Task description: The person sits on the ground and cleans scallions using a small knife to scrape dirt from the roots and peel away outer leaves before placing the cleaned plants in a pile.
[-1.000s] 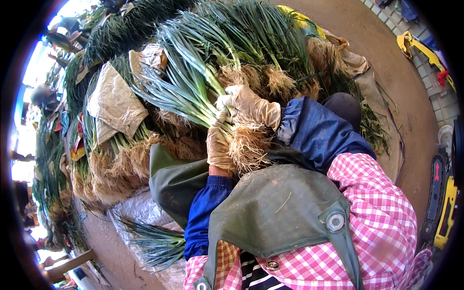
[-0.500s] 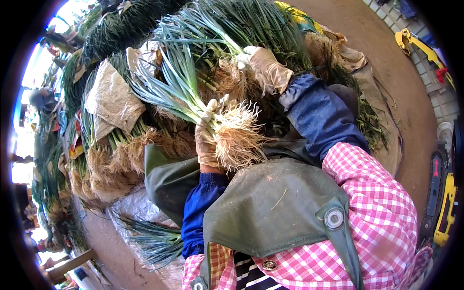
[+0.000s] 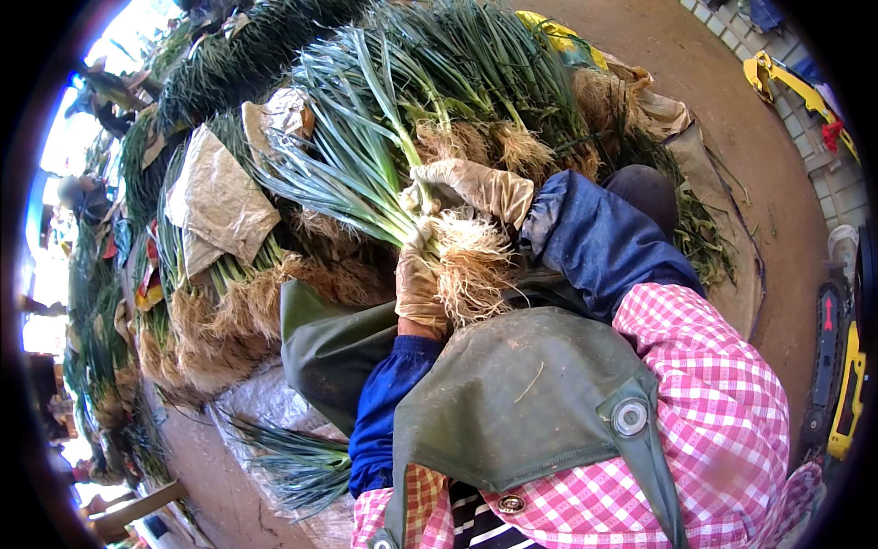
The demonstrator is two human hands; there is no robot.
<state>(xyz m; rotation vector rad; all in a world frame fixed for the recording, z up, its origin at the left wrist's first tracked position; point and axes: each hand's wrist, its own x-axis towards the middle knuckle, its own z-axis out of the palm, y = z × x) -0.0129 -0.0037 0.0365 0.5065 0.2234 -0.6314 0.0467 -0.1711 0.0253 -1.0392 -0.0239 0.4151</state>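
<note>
My left hand (image 3: pixel 421 285), in a soiled pale glove, is closed round the white stems of a bunch of green onions (image 3: pixel 380 206). The bunch's tangled, straw-coloured roots (image 3: pixel 474 265) spill out to the right of that hand, and its long green leaves slant up and to the left. Just above the roots, my right hand (image 3: pixel 485 189), gloved the same way, is closed on more green onion stems against the bunch. Its fingertips are partly hidden among the stems. Beyond both hands lies a large heap of green onions (image 3: pixel 494 69) with their roots toward me.
More rooted bunches (image 3: pixel 229 306) lie to the left, partly under a tan sack cloth (image 3: pixel 219 206). A small bundle of leaves (image 3: pixel 297 462) rests on plastic sheeting at lower left. My green apron (image 3: pixel 521 393) covers my lap. Yellow-and-black equipment (image 3: pixel 846 393) stands at far right.
My right hand has come down and toward me from the heap to the bunch, bringing green onion stems with it. My left hand and the bunch have shifted slightly right.
</note>
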